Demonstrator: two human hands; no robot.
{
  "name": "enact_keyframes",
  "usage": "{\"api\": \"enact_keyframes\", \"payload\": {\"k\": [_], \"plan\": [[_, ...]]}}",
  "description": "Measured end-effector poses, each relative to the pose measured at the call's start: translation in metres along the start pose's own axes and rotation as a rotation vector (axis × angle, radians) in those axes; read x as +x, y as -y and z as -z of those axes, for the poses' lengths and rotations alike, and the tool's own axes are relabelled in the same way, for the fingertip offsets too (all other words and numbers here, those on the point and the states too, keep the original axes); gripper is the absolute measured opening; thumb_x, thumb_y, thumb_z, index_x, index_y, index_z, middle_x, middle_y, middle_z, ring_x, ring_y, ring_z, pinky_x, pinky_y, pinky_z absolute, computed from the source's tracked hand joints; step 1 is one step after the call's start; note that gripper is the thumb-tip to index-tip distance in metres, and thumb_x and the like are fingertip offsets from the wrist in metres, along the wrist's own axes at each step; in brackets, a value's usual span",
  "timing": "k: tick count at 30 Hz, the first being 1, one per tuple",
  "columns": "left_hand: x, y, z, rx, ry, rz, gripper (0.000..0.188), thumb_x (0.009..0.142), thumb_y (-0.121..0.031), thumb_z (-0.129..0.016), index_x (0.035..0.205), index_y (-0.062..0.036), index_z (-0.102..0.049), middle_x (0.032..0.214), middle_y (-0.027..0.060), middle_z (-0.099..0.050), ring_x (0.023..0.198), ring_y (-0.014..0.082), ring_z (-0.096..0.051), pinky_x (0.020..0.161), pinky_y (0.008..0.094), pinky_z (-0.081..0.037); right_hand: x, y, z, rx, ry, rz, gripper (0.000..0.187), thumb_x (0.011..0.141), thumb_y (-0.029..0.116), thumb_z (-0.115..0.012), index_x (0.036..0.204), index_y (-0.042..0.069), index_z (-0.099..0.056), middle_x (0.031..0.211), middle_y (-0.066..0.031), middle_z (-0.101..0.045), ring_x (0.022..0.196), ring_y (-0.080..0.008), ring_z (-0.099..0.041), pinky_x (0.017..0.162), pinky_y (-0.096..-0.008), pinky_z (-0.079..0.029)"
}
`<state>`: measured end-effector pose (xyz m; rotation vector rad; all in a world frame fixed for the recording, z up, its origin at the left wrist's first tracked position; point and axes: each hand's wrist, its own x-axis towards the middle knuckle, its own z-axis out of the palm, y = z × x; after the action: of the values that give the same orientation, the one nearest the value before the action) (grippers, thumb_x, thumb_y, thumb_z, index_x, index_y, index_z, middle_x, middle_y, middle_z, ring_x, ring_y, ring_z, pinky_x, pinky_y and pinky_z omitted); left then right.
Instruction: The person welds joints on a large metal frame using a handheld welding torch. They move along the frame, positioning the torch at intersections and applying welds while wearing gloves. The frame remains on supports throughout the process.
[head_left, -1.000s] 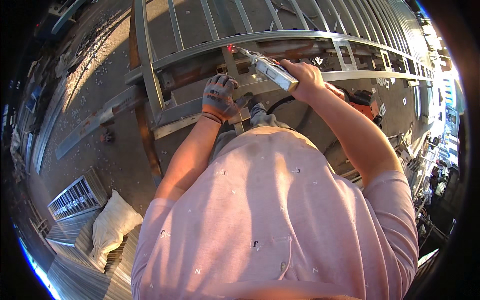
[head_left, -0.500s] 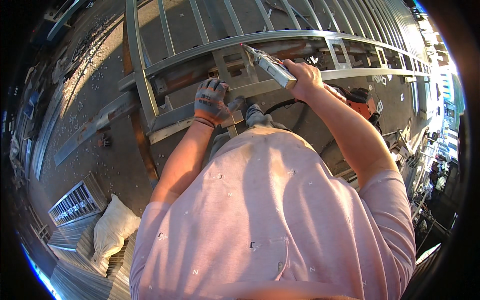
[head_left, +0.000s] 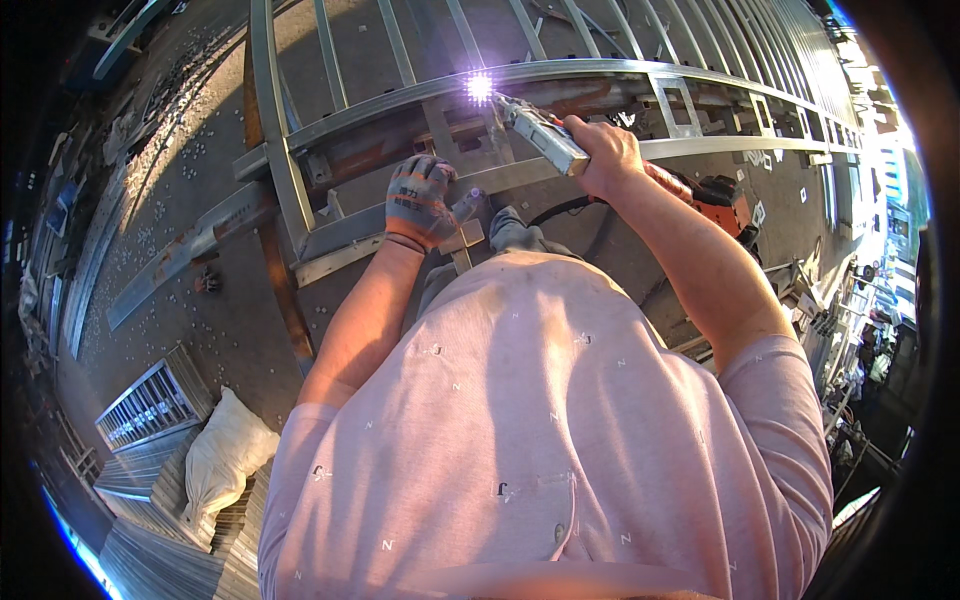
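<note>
My right hand (head_left: pixel 612 160) is bare and wrapped round a silver handheld welding gun (head_left: pixel 546 138). Its nozzle points up and left at the near long rail of a barred metal frame (head_left: pixel 590 68). A dazzling violet-white spark burns at the tip and hides the spot where nozzle and rail meet. My left hand (head_left: pixel 420 202), in a grey and orange work glove, has its fingers curled over a nearer metal rail (head_left: pixel 525 172), its thumb spread to the right. The rail's stretch beneath the glove is hidden.
An orange-red machine (head_left: pixel 725 210) stands on the floor at right, near a dark cable (head_left: pixel 565 208). Rusty beams (head_left: pixel 285 285) lie at left. A white sack (head_left: pixel 232 450) rests by stacked metal lengths (head_left: pixel 165 550) at lower left. Scraps (head_left: pixel 800 290) clutter the right side.
A bright spark has lit at the welding gun's tip, where only a small red dot showed before. The gun has shifted very slightly; both hands keep nearly the same places.
</note>
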<state>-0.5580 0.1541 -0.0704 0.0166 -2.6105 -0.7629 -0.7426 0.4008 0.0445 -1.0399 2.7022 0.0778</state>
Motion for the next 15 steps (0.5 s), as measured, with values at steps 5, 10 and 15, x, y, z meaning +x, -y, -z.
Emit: {"api": "enact_keyframes", "payload": {"k": [5,10,15], "plan": [[0.0004,-0.0006,0.0013,-0.006,0.011,-0.002,0.041,0.080,-0.047,-0.086,0.099,-0.0130,-0.071,0.107,0.0098,-0.069,0.108,0.0337,-0.066,0.100,0.0488,-0.053,0.0005,-0.0012,0.0008,-0.015,0.007,0.002,0.035,0.089,0.028,-0.076,0.120,0.017,-0.065,0.101,-0.0135,-0.079,0.100,-0.0384,-0.077,0.085,-0.0517,-0.060],[0.0010,-0.0013,0.0021,-0.027,-0.004,-0.007,0.041,0.079,-0.046,-0.087,0.098,-0.0131,-0.071,0.105,0.0097,-0.069,0.107,0.0340,-0.067,0.098,0.0491,-0.053,-0.0003,-0.0003,0.0018,-0.020,0.007,-0.001,0.036,0.089,0.028,-0.077,0.122,0.018,-0.065,0.102,-0.0136,-0.079,0.101,-0.0385,-0.077,0.085,-0.0516,-0.061],[0.0023,-0.0005,0.0024,-0.039,-0.045,-0.049,0.042,0.080,-0.045,-0.087,0.097,-0.0119,-0.068,0.102,0.0103,-0.069,0.103,0.0352,-0.067,0.094,0.0499,-0.054,-0.0035,0.0045,0.0039,-0.032,0.014,-0.026,0.039,0.089,0.027,-0.078,0.123,0.017,-0.064,0.107,-0.0134,-0.078,0.106,-0.0368,-0.077,0.088,-0.0504,-0.061]]}}
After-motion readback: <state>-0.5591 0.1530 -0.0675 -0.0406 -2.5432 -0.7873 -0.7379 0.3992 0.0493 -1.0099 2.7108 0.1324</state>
